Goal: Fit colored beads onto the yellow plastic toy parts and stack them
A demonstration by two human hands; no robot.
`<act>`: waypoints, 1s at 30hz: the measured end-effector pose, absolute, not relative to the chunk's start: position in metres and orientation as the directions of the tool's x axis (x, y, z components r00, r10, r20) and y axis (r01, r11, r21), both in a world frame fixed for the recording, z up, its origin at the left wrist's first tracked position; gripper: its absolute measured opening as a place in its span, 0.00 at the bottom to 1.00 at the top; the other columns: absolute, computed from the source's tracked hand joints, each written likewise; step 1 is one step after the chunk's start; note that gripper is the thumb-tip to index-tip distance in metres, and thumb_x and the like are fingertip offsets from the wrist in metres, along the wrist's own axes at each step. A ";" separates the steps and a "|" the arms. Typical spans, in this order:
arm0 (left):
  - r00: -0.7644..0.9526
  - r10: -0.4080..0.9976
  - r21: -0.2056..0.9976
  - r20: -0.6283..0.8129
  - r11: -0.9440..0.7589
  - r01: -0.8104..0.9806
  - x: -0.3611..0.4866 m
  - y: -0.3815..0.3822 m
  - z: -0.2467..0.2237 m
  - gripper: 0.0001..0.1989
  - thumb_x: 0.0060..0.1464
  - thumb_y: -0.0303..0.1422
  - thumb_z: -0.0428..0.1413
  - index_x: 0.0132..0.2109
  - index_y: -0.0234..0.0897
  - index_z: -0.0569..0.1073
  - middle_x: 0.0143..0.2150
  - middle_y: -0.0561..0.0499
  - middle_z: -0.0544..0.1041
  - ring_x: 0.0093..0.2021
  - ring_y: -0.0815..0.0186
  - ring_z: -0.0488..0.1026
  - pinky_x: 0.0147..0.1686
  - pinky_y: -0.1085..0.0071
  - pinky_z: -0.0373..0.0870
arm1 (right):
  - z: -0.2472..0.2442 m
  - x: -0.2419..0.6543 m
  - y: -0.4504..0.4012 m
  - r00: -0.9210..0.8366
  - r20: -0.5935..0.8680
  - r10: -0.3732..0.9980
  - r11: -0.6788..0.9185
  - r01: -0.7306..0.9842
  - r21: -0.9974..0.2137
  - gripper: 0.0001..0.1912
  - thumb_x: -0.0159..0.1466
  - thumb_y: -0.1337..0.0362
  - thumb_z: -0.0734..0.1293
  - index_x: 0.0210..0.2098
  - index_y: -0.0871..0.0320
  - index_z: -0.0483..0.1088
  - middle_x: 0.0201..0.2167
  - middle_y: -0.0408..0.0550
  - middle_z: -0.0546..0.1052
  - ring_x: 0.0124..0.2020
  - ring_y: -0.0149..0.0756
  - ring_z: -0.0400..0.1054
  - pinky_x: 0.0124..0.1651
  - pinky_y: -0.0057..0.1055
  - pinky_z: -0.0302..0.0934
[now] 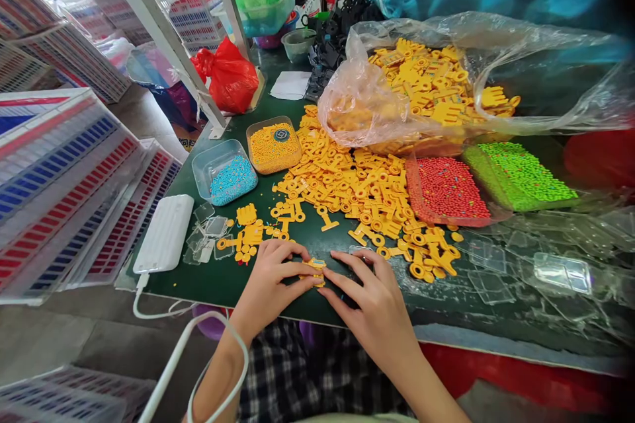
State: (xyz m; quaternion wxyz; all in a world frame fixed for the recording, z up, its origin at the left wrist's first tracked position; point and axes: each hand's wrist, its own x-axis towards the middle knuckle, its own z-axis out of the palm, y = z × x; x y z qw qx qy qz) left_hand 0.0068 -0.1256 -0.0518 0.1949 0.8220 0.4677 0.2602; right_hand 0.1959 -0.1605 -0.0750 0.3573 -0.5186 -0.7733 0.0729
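Near the table's front edge, my left hand [278, 277] pinches the left side of a small yellow plastic piece [315, 272]. My right hand [370, 291] has its fingertips on the right side of the same piece, its fingers closed round that edge. Beyond both hands spreads a pile of yellow plastic parts [347, 185]. A few loose yellow parts [252, 232] lie to the left of my left hand. Blue beads [233, 180] and yellow beads [270, 145] fill clear tubs at the left. Red beads [449, 188] and green beads [528, 175] are in tubs at the right.
A white power bank [165, 232] with a cable stands at the left edge, beside clear plastic squares [206, 234]. More clear pieces [546, 271] cover the right side. Behind are an open bag [357, 102] of yellow parts and a red bag [231, 79] by a metal post [169, 39].
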 end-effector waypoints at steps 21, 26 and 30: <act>0.323 0.861 0.406 0.393 -0.478 0.779 0.004 -0.034 -0.012 0.09 0.61 0.38 0.55 0.44 0.40 0.76 0.48 0.48 0.76 0.52 0.58 0.70 0.55 0.58 0.64 | -0.076 0.192 -0.159 -0.203 0.446 0.872 0.420 0.778 -0.467 0.14 0.66 0.57 0.65 0.48 0.55 0.74 0.52 0.55 0.72 0.51 0.48 0.61 0.53 0.49 0.62; 0.477 0.854 0.495 0.208 -0.513 0.701 0.017 -0.105 -0.031 0.12 0.59 0.42 0.58 0.31 0.40 0.75 0.41 0.50 0.75 0.44 0.62 0.70 0.47 0.63 0.65 | -0.073 0.192 -0.158 -0.198 0.394 0.897 0.390 0.774 -0.499 0.16 0.67 0.55 0.64 0.49 0.55 0.74 0.52 0.54 0.73 0.52 0.48 0.61 0.53 0.47 0.62; 0.485 0.862 0.479 0.145 -0.490 0.728 0.019 -0.112 -0.037 0.14 0.60 0.42 0.57 0.30 0.41 0.76 0.39 0.50 0.74 0.41 0.62 0.68 0.45 0.62 0.62 | -0.072 0.193 -0.158 -0.202 0.373 0.906 0.378 0.783 -0.494 0.16 0.68 0.55 0.63 0.48 0.55 0.75 0.52 0.54 0.73 0.51 0.48 0.61 0.53 0.47 0.61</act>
